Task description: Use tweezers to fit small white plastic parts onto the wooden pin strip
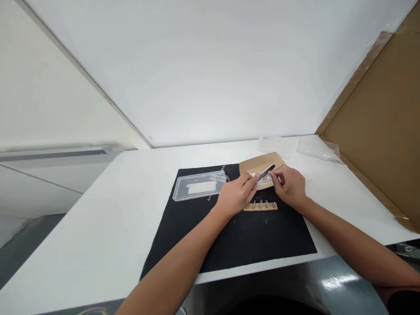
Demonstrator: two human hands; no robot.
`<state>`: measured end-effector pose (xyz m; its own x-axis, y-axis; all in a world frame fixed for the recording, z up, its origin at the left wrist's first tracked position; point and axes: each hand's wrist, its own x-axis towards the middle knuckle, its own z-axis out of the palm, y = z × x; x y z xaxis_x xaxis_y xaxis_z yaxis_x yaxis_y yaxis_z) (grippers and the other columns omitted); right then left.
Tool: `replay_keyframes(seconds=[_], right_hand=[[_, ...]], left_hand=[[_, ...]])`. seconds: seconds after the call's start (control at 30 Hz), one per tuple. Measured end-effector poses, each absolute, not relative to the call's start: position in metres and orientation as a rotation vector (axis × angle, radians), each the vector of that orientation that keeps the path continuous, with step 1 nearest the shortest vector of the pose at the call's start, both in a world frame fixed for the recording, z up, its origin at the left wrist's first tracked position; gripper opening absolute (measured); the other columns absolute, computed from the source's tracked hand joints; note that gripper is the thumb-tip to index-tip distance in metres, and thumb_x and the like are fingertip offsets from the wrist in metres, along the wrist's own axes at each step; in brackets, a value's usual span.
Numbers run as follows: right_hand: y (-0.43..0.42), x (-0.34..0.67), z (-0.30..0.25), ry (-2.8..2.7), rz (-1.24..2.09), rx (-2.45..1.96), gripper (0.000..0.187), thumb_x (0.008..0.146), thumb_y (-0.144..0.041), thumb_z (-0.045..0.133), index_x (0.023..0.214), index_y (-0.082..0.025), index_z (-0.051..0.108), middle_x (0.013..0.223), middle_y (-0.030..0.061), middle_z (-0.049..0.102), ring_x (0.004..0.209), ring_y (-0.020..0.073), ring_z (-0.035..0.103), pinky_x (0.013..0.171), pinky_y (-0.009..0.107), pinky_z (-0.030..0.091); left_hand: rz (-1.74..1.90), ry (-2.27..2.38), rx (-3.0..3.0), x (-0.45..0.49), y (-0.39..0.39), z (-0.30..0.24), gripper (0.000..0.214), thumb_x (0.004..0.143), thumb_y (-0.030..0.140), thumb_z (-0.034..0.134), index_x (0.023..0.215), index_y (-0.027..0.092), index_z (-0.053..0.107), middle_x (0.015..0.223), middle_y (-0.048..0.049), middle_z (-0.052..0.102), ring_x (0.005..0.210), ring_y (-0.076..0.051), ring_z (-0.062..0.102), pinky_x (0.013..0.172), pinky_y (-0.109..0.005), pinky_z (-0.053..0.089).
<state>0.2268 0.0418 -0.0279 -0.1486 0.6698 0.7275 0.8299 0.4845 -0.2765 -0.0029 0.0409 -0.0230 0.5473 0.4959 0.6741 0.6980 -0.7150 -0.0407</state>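
Observation:
Over the black mat (pixel 246 240), my left hand (pixel 236 192) is closed on a slim black strip with a pale edge, which looks like a nail file (pixel 266 172). It points up and to the right. My right hand (pixel 290 186) pinches something beside the file's side; what sits between those fingertips is too small to make out. Beneath both hands lies a tan paper sheet (pixel 254 163) with small whitish pieces (pixel 265 180) on it. A wooden strip (pixel 260 207) with several short clear-and-metal pegs stands just in front of my left fingers.
To the left on the mat is a clear plastic case (pixel 183 188) with thin transparent pieces (pixel 218 177) at its right end. Clear plastic packaging (pixel 318 148) lies at the table's back right. A cardboard panel (pixel 383 122) stands along the right side, a white wall (pixel 223 78) behind.

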Motion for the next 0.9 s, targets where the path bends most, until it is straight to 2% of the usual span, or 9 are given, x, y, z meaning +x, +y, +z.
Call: replay_keyframes(seconds=[0.47,0.9], right_hand=[[0.0412,0.2263,-0.0283,-1.877,-0.214,-1.274,0.022,0.104,-0.039,0.058,0.089,-0.023,0.062,0.076,-0.0007,0.067,0.064,0.0144,0.058,0.062,0.031,0.039],[0.0404,0.2264,-0.0303,-1.857,-0.145,-1.301,0.022,0.104,-0.039,0.058,0.089,-0.023,0.062,0.078,-0.0005,0.067,0.067,0.0144,0.061,0.061,0.030,0.040]], left_hand=[[-0.940,-1.043,-2.523,-0.0023,0.0406,-0.0243,0.035,0.104,0.026,0.052,0.138,0.022,0.063,0.105,-0.0079,0.075,0.086,-0.017,0.074,0.058,-0.022,0.050],[-0.947,-1.050,-2.472,-0.0023,0.0399,-0.0228,0.030,0.105,0.027,0.053,0.130,0.022,0.068,0.106,-0.0060,0.078,0.082,-0.015,0.075,0.056,-0.023,0.047]])
